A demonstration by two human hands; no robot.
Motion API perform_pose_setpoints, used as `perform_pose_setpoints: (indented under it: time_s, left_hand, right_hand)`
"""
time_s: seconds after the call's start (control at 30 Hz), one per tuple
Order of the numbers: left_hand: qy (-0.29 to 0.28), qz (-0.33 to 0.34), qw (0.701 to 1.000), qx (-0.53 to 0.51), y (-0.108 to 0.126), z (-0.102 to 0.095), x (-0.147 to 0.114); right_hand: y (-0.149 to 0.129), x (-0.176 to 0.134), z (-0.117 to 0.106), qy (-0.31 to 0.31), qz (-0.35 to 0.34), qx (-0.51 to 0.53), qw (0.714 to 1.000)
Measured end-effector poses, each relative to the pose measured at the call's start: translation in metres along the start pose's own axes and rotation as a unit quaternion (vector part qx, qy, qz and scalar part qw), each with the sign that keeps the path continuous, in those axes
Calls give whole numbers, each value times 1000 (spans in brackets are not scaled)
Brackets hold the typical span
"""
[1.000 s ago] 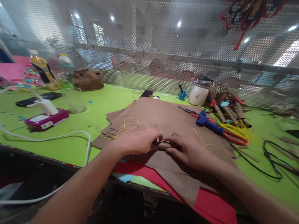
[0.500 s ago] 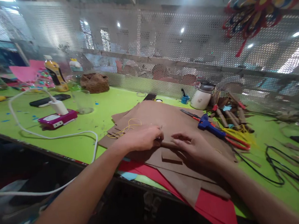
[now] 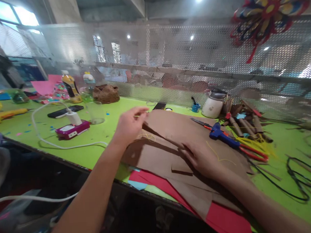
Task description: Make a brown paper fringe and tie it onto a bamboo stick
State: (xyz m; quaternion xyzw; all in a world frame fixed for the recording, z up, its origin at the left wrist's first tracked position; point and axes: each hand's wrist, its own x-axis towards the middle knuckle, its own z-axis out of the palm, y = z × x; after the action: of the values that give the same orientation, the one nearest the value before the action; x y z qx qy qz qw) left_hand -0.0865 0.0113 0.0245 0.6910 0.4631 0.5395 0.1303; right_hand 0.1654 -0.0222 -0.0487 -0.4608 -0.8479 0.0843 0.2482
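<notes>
My left hand (image 3: 129,127) is raised over the left edge of a stack of brown paper sheets (image 3: 166,121). Its fingers are extended, with a small gap to the thumb and nothing visible between them. At the middle of the stack, my right hand (image 3: 201,157) has its fingers closed on the near edge of the upper brown sheet, which stands slightly off the sheet below and casts a dark shadow. A small brown piece (image 3: 182,168) lies just below that hand. Yellow thread (image 3: 147,136) curls by my left wrist, and another strand (image 3: 214,153) lies beyond my right hand.
Right of the sheets lie blue-and-red scissors or pliers (image 3: 224,137) and a black cable (image 3: 294,185). Brown paper rolls (image 3: 247,126) and a white jar (image 3: 214,104) stand behind. A purple power strip (image 3: 72,129), white cable and clear cup (image 3: 95,113) are left.
My left hand has moved up and left, away from my right hand. The near edge of the upper brown sheet shows raised between them. The view has tilted up and shifted left.
</notes>
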Motion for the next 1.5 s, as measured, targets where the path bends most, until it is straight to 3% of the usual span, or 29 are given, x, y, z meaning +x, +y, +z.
perform_pose_setpoints:
  time_s: [0.07,0.1,0.13,0.2,0.3,0.5,0.83,0.97,1.17,1.3,1.4,1.5]
  left_hand:
    - [129,-57,987,-82,-7,-4,5]
    - [157,-86,975,-130,-10,-4,6]
    - [158,-118,964,-179,-11,-3,6]
    - [106,-182,944,-254,-11,3,5]
    - [31,-219,928,-299,-4,13,4]
    - [13,-206,943,-262,9,31,9]
    - [20,-218,932,-287,17,53,12]
    - [60,-214,936,-274,9,55,19]
    - [143,-193,937,-253,4,49,33]
    - [168,-165,950,-206,12,35,35]
    - [151,-119,971,-141,24,29,29]
    - [96,-75,984,-134,41,27,18]
  right_hand:
    - [2,-1,0,13,18,10,1000]
    - [2,-1,1,20,29,11,999]
    - [2,-1,1,27,40,9,999]
    - [2,-1,1,43,55,5,998]
    - [1,-1,2,60,63,4,996]
    - [-1,-1,7,101,73,17,992]
    - [0,0,11,149,67,31,986]
    - [-5,-1,9,153,71,52,984]
    - [-6,0,7,160,77,47,983]
    - [-8,-1,6,168,81,33,982]
    - [-8,-1,6,180,81,30,980]
    - [-5,0,8,192,80,30,978]
